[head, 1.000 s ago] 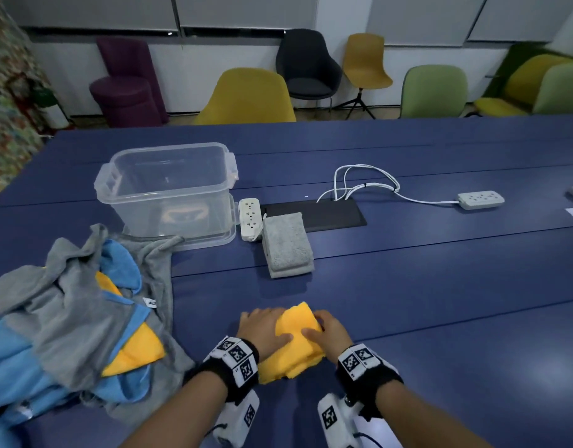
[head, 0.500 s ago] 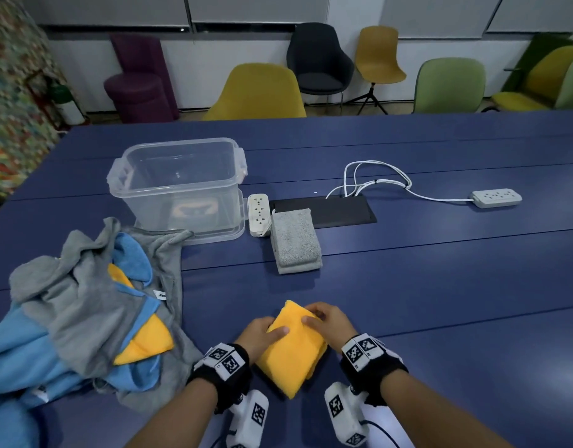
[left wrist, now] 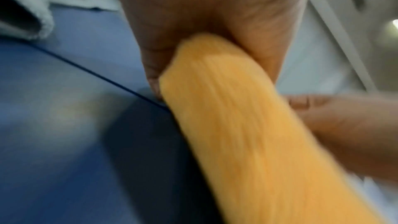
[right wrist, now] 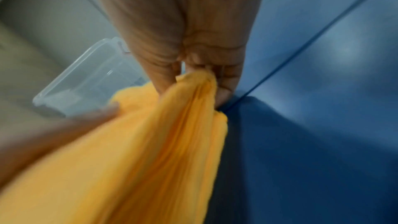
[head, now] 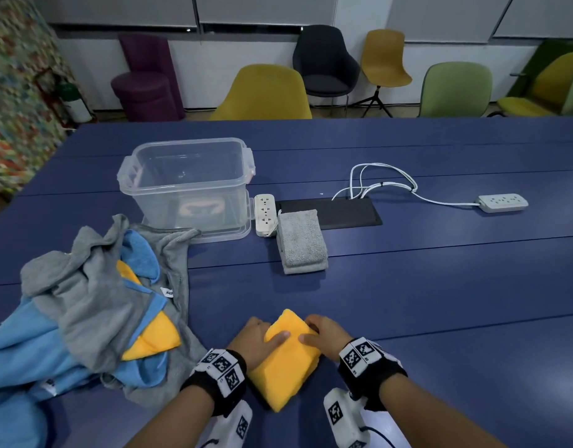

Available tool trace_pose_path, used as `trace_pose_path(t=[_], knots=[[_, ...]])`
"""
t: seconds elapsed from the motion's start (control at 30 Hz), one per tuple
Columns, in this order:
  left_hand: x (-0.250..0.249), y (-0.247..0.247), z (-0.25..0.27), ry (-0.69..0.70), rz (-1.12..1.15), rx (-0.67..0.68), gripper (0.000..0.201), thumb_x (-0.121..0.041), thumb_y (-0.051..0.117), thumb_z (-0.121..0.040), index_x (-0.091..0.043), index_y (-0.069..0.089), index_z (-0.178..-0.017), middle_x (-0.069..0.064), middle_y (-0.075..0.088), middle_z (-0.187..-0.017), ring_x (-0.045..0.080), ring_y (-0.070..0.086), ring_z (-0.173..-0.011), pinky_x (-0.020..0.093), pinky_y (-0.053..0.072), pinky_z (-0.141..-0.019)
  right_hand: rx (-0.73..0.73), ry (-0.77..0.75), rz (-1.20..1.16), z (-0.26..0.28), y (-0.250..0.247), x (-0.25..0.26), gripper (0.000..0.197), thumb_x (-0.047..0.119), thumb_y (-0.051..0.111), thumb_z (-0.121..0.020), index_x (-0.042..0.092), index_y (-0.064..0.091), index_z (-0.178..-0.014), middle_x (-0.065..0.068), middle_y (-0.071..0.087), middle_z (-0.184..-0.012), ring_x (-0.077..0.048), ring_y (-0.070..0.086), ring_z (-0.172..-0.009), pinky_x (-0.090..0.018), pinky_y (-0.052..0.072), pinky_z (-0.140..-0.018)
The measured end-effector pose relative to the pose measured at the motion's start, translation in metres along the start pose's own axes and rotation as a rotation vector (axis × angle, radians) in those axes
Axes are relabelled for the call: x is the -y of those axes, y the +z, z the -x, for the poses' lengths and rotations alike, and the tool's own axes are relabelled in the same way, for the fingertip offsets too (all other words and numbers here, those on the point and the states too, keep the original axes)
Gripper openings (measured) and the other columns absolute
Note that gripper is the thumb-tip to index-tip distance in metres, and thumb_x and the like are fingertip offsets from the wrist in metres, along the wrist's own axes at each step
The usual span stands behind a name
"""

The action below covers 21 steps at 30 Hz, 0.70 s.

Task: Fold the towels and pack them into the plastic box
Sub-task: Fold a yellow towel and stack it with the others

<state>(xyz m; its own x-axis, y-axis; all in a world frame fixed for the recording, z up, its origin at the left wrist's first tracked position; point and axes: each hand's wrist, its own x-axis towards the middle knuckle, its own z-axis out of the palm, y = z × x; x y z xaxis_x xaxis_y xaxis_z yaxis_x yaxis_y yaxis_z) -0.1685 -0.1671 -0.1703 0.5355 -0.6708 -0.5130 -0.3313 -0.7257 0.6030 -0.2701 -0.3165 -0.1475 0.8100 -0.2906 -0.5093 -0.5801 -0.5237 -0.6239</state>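
Table (head: 407,286): dark blue, jointed panels, spans the whole near view.

Towel heap (head: 94,312): grey, light blue and yellow cloths, unfolded and tangled, at 9 o'clock from the hands, its far edge touching the box's base.

Box (head: 188,185): clear plastic, lidless and upright, at 11 o'clock on the table. No towel can be seen inside; a pale shape shows through its near wall, not identifiable.

Black panel (head: 336,211): flat, set in the table at 12 o'clock, white cables running out of its far edge.

Grey towel (head: 301,240): folded oblong, long axis running 12 to 6, lying at 12 o'clock from the hands, just beside a power strip (head: 265,215) and overlapping the black panel's near left corner.

Yellow towel (head: 286,357): folded oblong at the near edge, centre, between both hands. Long axis runs roughly 1 to 7; the far end is held, the near end points toward the person. Whether that end rests on the table cannot be told.

Left hand (head: 257,342): grasps the towel's left far edge, thumb lying on top, fingers beneath.

Right hand (head: 327,334): pinches the right far corner, thumb on top, fingers curled under the bunched cloth.

Second power strip (head: 503,202): white, at 2 o'clock, well apart from everything else.
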Motion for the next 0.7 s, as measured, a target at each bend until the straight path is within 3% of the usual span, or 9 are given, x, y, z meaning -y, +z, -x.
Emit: trace_pose_path(t=[0.07,0.13,0.23,0.33,0.37,0.43,0.5,0.6,0.7], knots=[[-0.006,-0.006,0.004,-0.036,0.361,0.072,0.074,-0.081,0.047,-0.068,-0.015,0.061,-0.096,0.004,0.064,-0.100,0.015,0.060,-0.088,0.027,0.046,-0.078,-0.042,-0.032,-0.028,-0.003,-0.006,0.005,0.032,0.016,0.050,-0.094,0.005,0.050,-0.124,-0.009,0.055,-0.115,-0.022,0.052,-0.105,-0.025,0.039,-0.081],[-0.010,-0.009,0.006,-0.082,0.547,0.082,0.047,-0.064,0.048,-0.083,-0.020,0.058,-0.095,-0.004,0.061,-0.091,0.010,0.057,-0.082,0.022,0.043,-0.067,-0.074,-0.067,-0.017,-0.009,-0.010,0.010,0.032,0.013,0.048,-0.094,0.007,0.051,-0.126,-0.014,0.055,-0.126,-0.026,0.051,-0.116,-0.029,0.041,-0.090],[-0.001,-0.004,-0.001,-0.080,0.529,-0.065,0.043,-0.055,0.060,-0.078,-0.014,0.049,-0.073,0.004,0.047,-0.073,0.015,0.044,-0.065,0.027,0.030,-0.057,-0.154,-0.106,0.032,-0.017,-0.011,0.015,0.039,0.018,0.046,-0.096,0.015,0.045,-0.135,-0.010,0.041,-0.141,-0.025,0.039,-0.130,-0.032,0.030,-0.108],[0.009,0.005,-0.006,-0.171,0.496,-0.238,0.045,-0.042,0.065,-0.083,-0.015,0.038,-0.060,0.009,0.041,-0.067,0.020,0.043,-0.066,0.029,0.028,-0.062,-0.203,0.007,-0.036,-0.021,-0.002,0.010,0.055,0.026,0.051,-0.093,0.017,0.030,-0.143,-0.010,0.032,-0.146,-0.027,0.034,-0.134,-0.035,0.030,-0.110],[0.008,0.007,-0.005,-0.210,0.512,-0.288,0.038,-0.039,0.062,-0.086,-0.013,0.043,-0.066,0.009,0.046,-0.072,0.021,0.046,-0.071,0.029,0.032,-0.064,-0.178,0.043,-0.074,-0.022,0.003,0.008,0.058,0.027,0.053,-0.092,0.015,0.028,-0.143,-0.011,0.033,-0.145,-0.027,0.035,-0.133,-0.036,0.031,-0.109],[0.002,0.008,0.000,-0.250,0.583,-0.377,0.027,-0.034,0.055,-0.091,-0.009,0.049,-0.100,0.008,0.053,-0.095,0.024,0.052,-0.087,0.028,0.037,-0.073,-0.116,0.052,-0.130,-0.022,0.014,0.007,0.061,0.028,0.054,-0.092,0.011,0.026,-0.143,-0.013,0.034,-0.145,-0.027,0.036,-0.132,-0.038,0.033,-0.108],[-0.006,0.008,0.004,-0.247,0.662,-0.426,0.047,-0.029,0.050,-0.095,-0.008,0.031,-0.133,0.011,0.049,-0.123,0.029,0.052,-0.108,0.026,0.036,-0.082,-0.119,0.023,-0.067,-0.022,0.023,0.007,0.063,0.027,0.049,-0.094,0.011,0.018,-0.146,-0.012,0.030,-0.147,-0.026,0.034,-0.133,-0.037,0.033,-0.108],[-0.009,0.011,0.007,-0.127,0.657,-0.503,0.063,-0.024,0.048,-0.096,-0.017,0.011,-0.146,0.011,0.031,-0.148,0.028,0.041,-0.129,0.032,0.035,-0.098,-0.336,-0.090,0.206,-0.012,0.031,0.012,0.058,0.032,0.029,-0.099,0.010,0.011,-0.149,-0.008,0.018,-0.155,-0.023,0.028,-0.139,-0.033,0.031,-0.109],[-0.006,0.014,0.009,-0.062,0.464,-0.475,0.059,-0.023,0.042,-0.098,-0.025,0.011,-0.148,0.013,0.030,-0.145,0.025,0.043,-0.127,0.030,0.036,-0.098,-0.288,-0.159,0.434,-0.014,0.042,0.009,0.056,0.036,0.008,-0.100,0.006,0.044,-0.129,-0.004,0.055,-0.133,-0.019,0.060,-0.115,-0.028,0.055,-0.085]])
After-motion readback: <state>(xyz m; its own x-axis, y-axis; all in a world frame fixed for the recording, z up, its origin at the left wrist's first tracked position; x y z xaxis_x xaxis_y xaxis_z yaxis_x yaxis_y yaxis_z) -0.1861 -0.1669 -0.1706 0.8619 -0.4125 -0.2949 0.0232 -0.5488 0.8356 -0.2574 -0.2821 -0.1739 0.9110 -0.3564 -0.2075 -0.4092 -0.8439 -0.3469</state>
